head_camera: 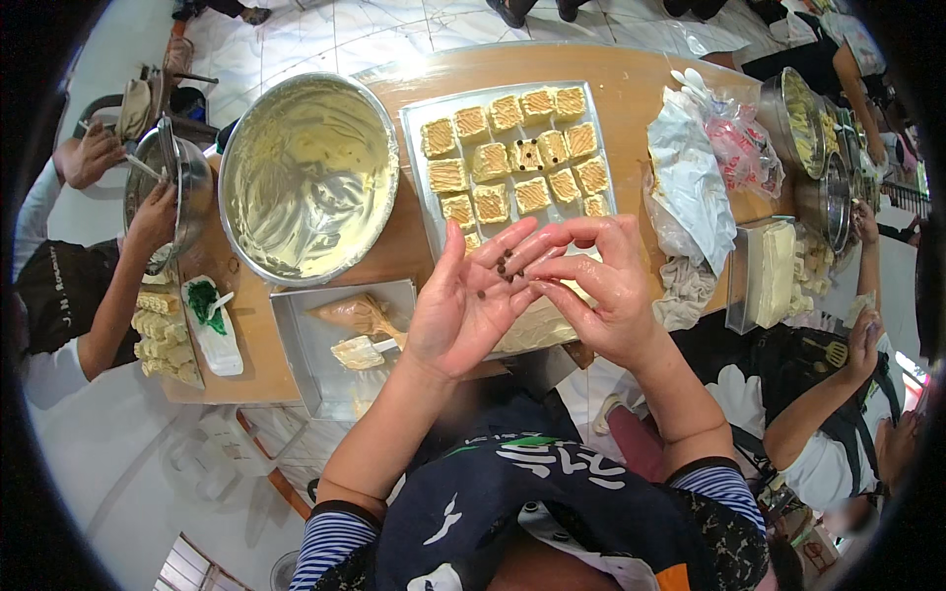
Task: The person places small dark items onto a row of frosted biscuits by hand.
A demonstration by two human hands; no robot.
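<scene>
My left hand (465, 306) is turned palm up, fingers spread, over the near part of a metal sheet tray (423, 193). On its palm lie several small dark chips (505, 267), perhaps chocolate. My right hand (602, 292) reaches over it, thumb and fingertips pinched together at the chips; a dark chip seems to be at the fingertips. Beyond my hands, rows of frosted cake squares (491, 203) with brown piped lines stand on the tray. One square (527, 155) carries several dark chips at its corners, and a neighbouring square (553, 148) bears at least one.
Left of the tray stands a large cream-smeared metal bowl (310, 177). Nearer me, a rectangular pan (299, 354) holds a piping bag (358, 314) and a spatula (358, 352). Plastic bags (691, 177) and a cloth (684, 292) lie right. People work at both sides.
</scene>
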